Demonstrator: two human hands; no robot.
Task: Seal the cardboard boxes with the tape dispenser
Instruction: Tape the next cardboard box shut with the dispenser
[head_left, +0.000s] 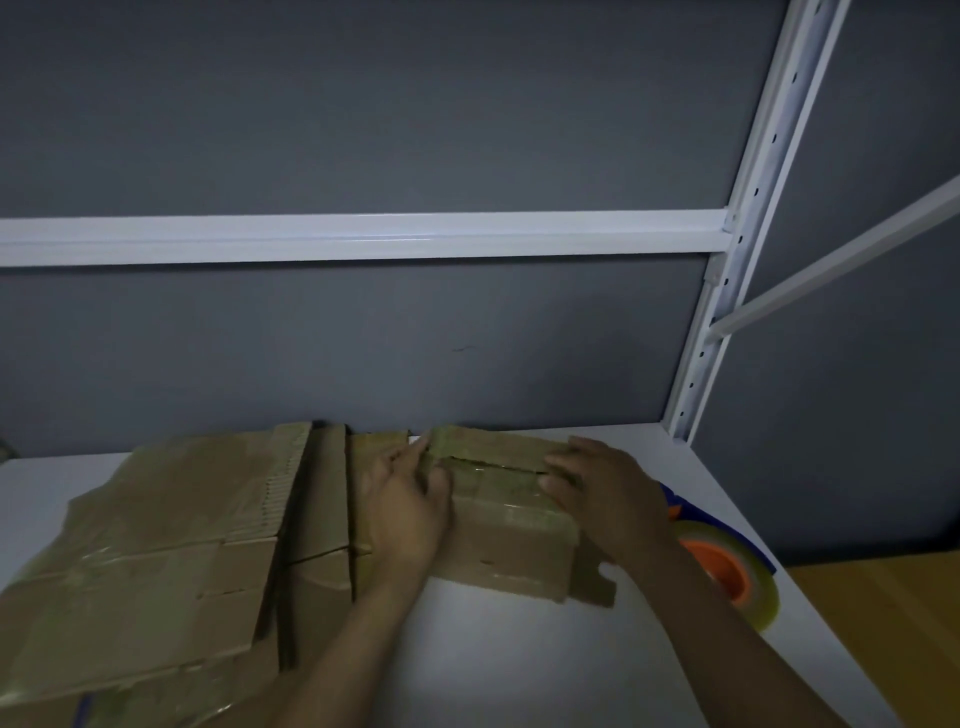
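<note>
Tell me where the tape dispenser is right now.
Head view: the tape dispenser lies on the white table at the right, partly hidden by the right forearm, just right of the small cardboard box.

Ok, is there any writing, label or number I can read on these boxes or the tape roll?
None readable.
The small box, the flat boxes and the tape roll show no print. The picture is dim and soft, so any fine print would be lost.

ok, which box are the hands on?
The small box nearest the tape roll: left hand and right hand both press its taped top. The larger boxes lie to its left.
</note>
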